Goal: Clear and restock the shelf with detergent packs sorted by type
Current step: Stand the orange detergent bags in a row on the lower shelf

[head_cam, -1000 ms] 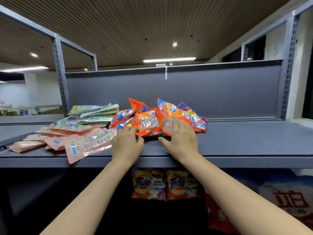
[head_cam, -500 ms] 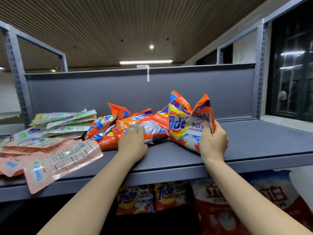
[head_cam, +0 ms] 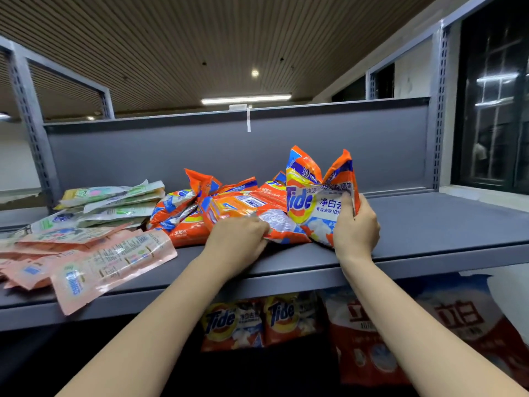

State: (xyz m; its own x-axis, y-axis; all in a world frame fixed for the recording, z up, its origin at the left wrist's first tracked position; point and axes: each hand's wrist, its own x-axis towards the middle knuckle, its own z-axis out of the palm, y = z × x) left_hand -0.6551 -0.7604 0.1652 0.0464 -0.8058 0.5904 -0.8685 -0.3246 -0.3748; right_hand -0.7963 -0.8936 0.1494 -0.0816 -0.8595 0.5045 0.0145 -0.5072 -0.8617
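On the grey shelf (head_cam: 423,224): your orange packs lie near the middle.
Right hand (head_cam: 355,227): you grip the upright Tide pack (head_cam: 315,196) by its right edge.
Left hand (head_cam: 236,242): fingers curled on a flat orange pack (head_cam: 282,224), probably pinching it.
Far left: green packs (head_cam: 114,202); pink packs (head_cam: 94,262) nearer.

An orange Tide pack (head_cam: 317,196) stood upright near the front edge of the grey shelf (head_cam: 429,224), crumpled at its top, pinched at its right side by the right hand (head_cam: 355,227); a heap of orange Tide packs (head_cam: 200,213) lay flat just left of it, the left hand (head_cam: 237,242) gripping the nearest one; green-and-white packs (head_cam: 114,202) were stacked further left toward the back; pink packs (head_cam: 94,262) sprawled at the left, one overhanging the front edge.
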